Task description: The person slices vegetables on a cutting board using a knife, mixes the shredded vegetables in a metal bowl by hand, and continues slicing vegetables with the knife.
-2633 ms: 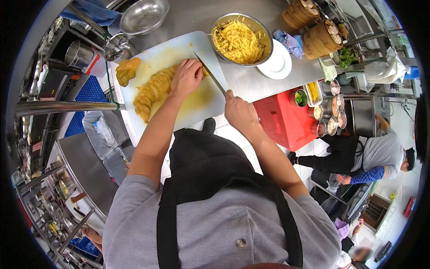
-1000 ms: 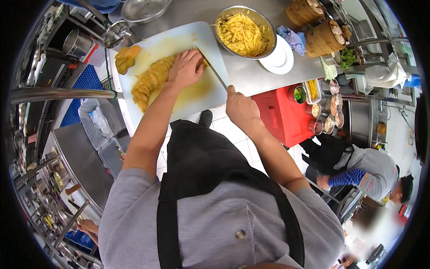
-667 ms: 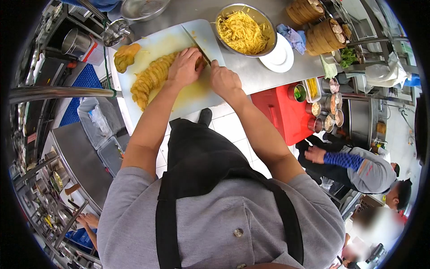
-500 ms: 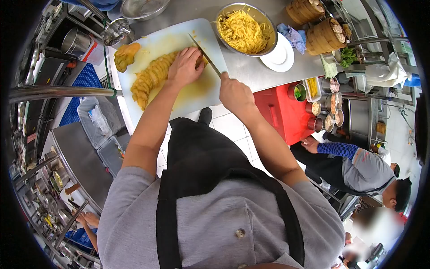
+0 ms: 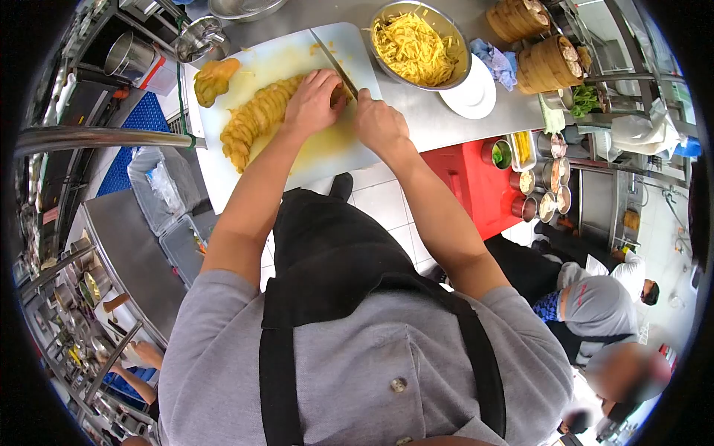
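My right hand [image 5: 381, 126] is wrapped round the handle of a long knife [image 5: 332, 63], whose blade points up and left across the cutting board [image 5: 335, 160]. Against the right end of a curved row of overlapping yellow-brown slices [image 5: 256, 113] rests my left hand [image 5: 315, 102], fingers bent and pressed on the pieces beside the blade. Its fingertips partly hide the end piece. A separate yellow-brown piece [image 5: 214, 80] lies at the board's upper left corner. Beyond the board's right edge stands a metal bowl [image 5: 421, 44] of yellow shreds.
A white plate [image 5: 471, 93], a blue cloth [image 5: 497, 63] and bamboo steamers [image 5: 549, 65] stand right of the bowl. Metal containers [image 5: 524, 181] sit on a red box [image 5: 476, 189]. A metal rail [image 5: 104, 139] runs at the left. Co-workers [image 5: 595, 308] are at the lower right.
My right hand has moved up and left with the knife, nearer my left hand, which stays on the slices. The view has shifted slightly. A co-worker at the right has changed posture.
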The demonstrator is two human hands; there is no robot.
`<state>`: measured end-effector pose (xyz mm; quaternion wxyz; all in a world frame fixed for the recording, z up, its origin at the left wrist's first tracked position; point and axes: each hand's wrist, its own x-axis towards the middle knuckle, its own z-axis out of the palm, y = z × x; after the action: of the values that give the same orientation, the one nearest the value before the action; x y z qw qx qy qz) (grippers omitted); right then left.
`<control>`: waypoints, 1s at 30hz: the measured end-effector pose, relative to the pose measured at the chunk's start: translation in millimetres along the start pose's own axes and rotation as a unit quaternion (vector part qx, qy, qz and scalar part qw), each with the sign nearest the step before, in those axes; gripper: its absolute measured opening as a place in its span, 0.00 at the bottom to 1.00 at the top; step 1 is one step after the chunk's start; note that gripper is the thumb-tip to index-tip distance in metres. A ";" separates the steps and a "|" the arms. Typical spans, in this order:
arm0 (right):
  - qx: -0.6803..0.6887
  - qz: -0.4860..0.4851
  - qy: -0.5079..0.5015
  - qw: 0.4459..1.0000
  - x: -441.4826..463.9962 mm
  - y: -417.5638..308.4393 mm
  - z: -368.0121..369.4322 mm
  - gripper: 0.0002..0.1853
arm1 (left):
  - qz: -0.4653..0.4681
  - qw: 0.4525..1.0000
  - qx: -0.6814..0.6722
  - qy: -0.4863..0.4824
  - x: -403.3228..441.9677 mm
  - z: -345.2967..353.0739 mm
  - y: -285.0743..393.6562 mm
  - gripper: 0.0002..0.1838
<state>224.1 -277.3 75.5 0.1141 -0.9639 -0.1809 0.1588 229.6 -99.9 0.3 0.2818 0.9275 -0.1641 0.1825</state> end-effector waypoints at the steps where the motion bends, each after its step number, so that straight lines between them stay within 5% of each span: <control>1: -0.010 0.005 -0.015 1.000 -7.6 -2.7 -8.8 0.12 | 0.000 1.000 -0.002 0.005 0.0 0.2 -1.0 0.16; 7: -0.039 0.028 -0.072 0.996 -77.9 5.7 -32.0 0.12 | -0.003 1.000 0.013 -0.001 -0.3 0.6 -0.4 0.14; 13: -0.002 0.016 0.005 1.000 -23.8 12.9 27.3 0.12 | 0.008 1.000 0.004 0.018 -1.0 3.3 -1.4 0.14; 20: -0.004 -0.005 0.007 1.000 -1.2 0.4 1.6 0.11 | 0.010 1.000 -0.020 0.022 -2.5 -2.5 -0.9 0.13; 30: -0.042 0.041 -0.084 0.995 -77.4 4.2 -17.7 0.12 | 0.017 1.000 -0.008 0.024 -1.7 1.8 -3.9 0.13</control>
<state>163.1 -313.8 111.2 0.0509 -0.9577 -0.1564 0.2361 230.1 -97.6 -3.6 0.2904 0.9177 -0.1745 0.2076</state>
